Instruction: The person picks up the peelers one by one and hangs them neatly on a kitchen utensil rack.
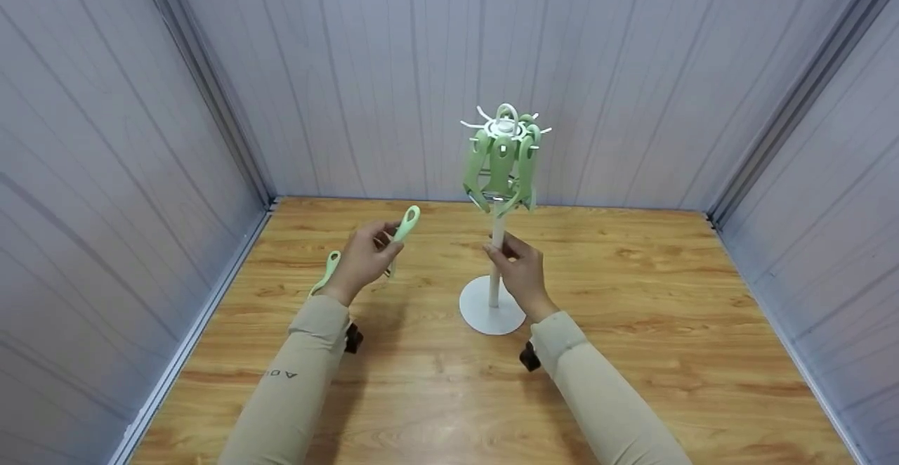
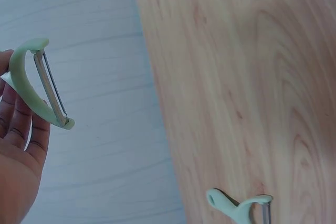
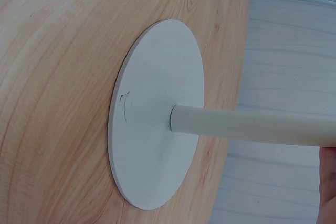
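Observation:
A light green peeler (image 2: 26,82) with a metal blade is pinched in my left hand (image 1: 366,254), raised above the table, its looped handle end pointing up and away. My right hand (image 1: 520,268) grips the white pole of a round-based stand (image 1: 496,240) partway up. Several green peelers (image 1: 500,166) hang from the hooks at the stand's top, and some of the white hooks there hold nothing. Another green peeler (image 2: 236,209) lies on the table beside my left wrist, partly hidden by that wrist in the head view.
The stand's flat white base (image 3: 152,129) sits on the wooden table (image 1: 632,296). Pale panelled walls (image 1: 351,86) enclose the table at the back and both sides.

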A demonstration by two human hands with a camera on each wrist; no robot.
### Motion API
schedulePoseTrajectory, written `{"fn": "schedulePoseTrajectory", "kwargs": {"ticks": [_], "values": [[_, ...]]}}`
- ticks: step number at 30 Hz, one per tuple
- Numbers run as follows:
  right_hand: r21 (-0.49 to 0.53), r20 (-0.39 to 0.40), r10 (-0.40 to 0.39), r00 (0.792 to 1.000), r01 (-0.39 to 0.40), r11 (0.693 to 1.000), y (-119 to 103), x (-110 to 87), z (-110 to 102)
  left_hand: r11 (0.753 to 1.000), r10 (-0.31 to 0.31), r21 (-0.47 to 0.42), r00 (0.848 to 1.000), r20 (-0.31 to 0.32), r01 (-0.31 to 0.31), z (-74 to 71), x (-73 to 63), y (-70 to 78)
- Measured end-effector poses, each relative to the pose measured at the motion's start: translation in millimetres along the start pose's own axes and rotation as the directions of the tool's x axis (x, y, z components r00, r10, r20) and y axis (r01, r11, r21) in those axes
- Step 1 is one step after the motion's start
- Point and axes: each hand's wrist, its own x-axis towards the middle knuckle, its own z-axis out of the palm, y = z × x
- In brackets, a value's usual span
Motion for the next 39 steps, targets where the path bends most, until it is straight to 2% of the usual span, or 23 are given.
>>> {"fn": "schedulePoseTrajectory", "kwargs": {"ticks": [10,18,25,30,39], "values": [[-0.017,-0.013,0.043,0.999,-0.044,0.999,-4,-0.9,2,0.992,0.106,-0.057,0.994,-0.034,-0.108,1.1,13.6,22.9],[-0.009,-0.007,0.009,1.000,-0.009,1.000,-36,-7.4,-1,0.985,0.121,-0.110,0.989,-0.082,-0.130,0.3,18.8,41.6],[-0.009,-0.021,0.043,0.999,-0.044,0.999,-10,-1.6,2,0.970,0.183,-0.139,0.975,-0.127,-0.200,-0.5,25.2,58.5],[-0.021,-0.011,0.025,1.000,-0.025,0.999,-4,-0.5,1,0.961,0.215,-0.146,0.966,-0.144,-0.235,-2.2,29.7,66.8],[-0.002,0.020,0.008,1.000,-0.008,1.000,-2,-0.6,-2,0.958,0.229,-0.144,0.964,-0.135,-0.248,-6.5,37.6,84.9]]}}
